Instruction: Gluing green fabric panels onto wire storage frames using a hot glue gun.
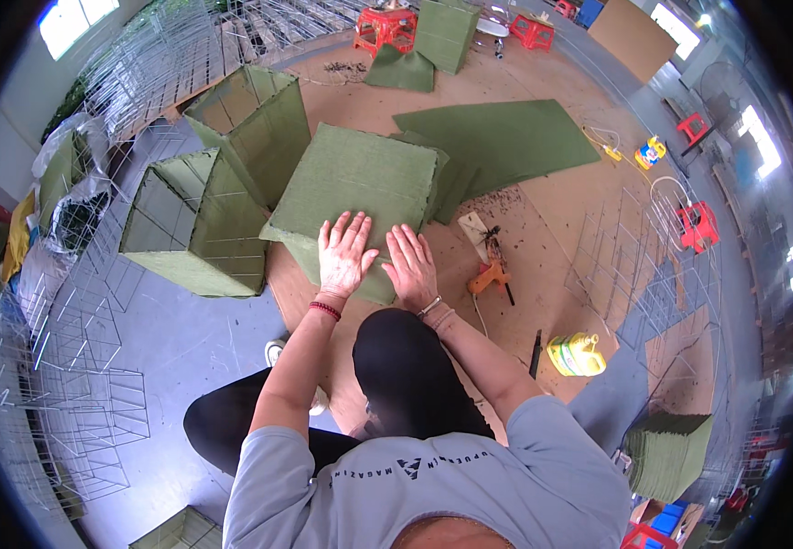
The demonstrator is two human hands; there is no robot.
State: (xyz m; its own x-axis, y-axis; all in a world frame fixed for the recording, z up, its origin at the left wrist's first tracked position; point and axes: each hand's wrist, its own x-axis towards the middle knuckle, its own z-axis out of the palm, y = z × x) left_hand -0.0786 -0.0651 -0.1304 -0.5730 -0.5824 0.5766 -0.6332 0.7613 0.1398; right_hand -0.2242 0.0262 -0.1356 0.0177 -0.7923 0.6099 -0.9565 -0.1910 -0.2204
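Both of my hands lie flat on the near part of a green fabric-covered box (360,174), its square top facing up. My left hand (346,252) has its fingers stretched out. Beside it my right hand (410,265) presses near the box's near right edge, fingers also extended. Two open green boxes with wire frames, one nearer (223,252) and one farther (278,137), stand to the left. An orange glue gun (490,276) rests to the right of my right hand on the brown floor sheet.
A large green fabric sheet (515,142) lies beyond the box. Wire frames (85,412) crowd the left, with more wire grids (616,265) at right. A yellow bottle (578,355) stands near my right arm, and a stack of green sheets (675,457) sits lower right.
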